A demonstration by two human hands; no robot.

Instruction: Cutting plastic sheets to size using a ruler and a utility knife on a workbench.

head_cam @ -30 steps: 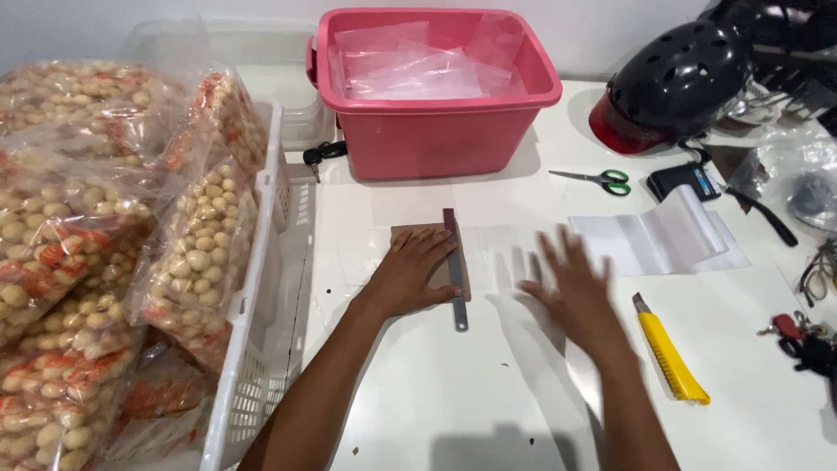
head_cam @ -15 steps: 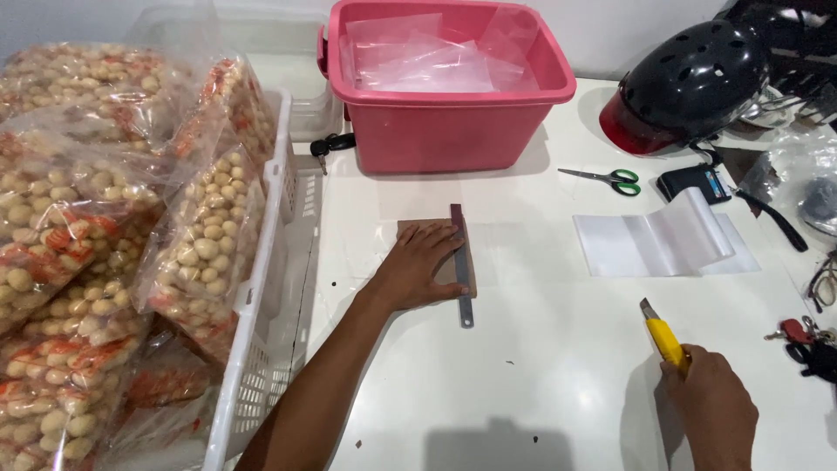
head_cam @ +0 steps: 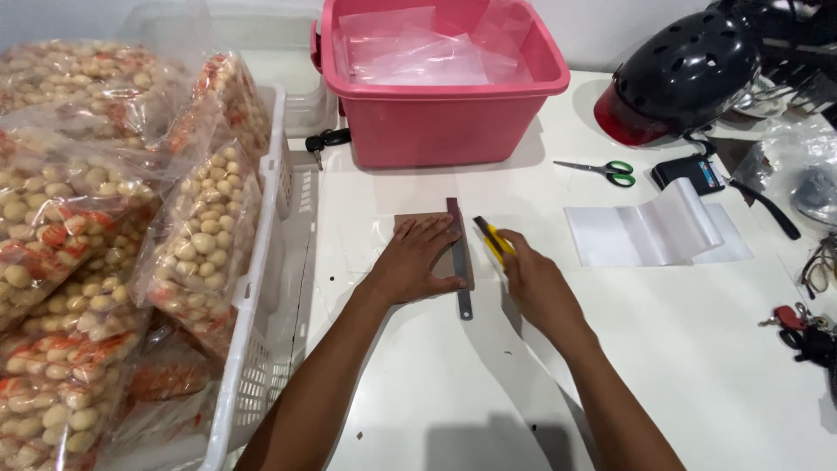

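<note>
White tabletop point(head_cam: 697, 349) carries everything: your left hand point(head_cam: 418, 262) lies flat, pinning the metal ruler point(head_cam: 459, 262) over brown card point(head_cam: 410, 225); press firmly. Your right hand point(head_cam: 534, 281) grips the yellow knife point(head_cam: 490, 237); keep it against the ruler's edge.

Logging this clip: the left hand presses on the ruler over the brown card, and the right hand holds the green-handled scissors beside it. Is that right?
Not quite. The head view shows the right hand holding a yellow utility knife at the ruler; the green-handled scissors lie untouched near the helmet. The left hand does press on the ruler over the brown card.
</note>
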